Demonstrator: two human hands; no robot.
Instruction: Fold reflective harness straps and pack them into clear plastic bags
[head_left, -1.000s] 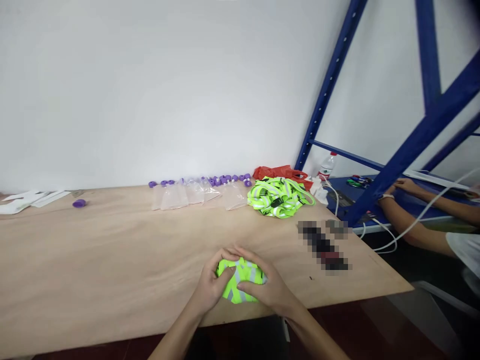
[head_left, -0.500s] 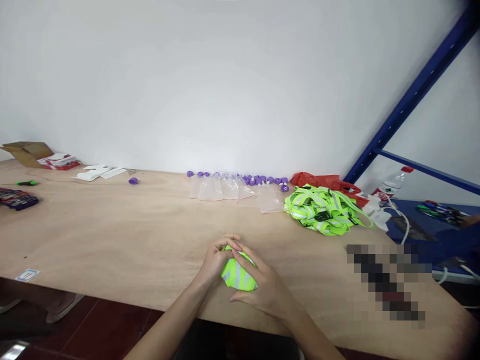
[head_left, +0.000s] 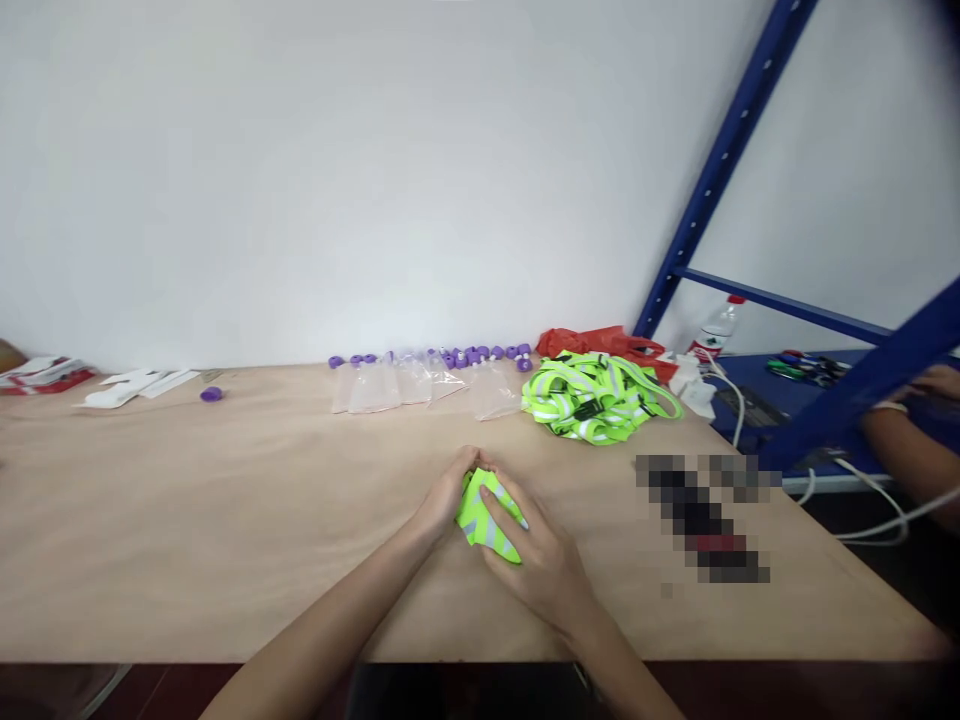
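A folded neon-green bundle with grey reflective stripes sits between my two hands, low over the wooden table. My left hand presses against its left side and far edge, fingers closed round it. Across the right side and top of the bundle lies my right hand, its fingers and thumb gripping the fabric. The fingertips of both hands meet at the far end. Further back on the right is a loose heap of the same green striped straps with black buckles.
Clear plastic bags and several purple rolls line the wall. A red bag lies behind the heap. At right are a blue frame, a bottle and another person's arm.
The view has turned to the right, bringing another person's arm into sight. My right hand's fingers have closed further over the bundle, and the bundle is tilted differently.
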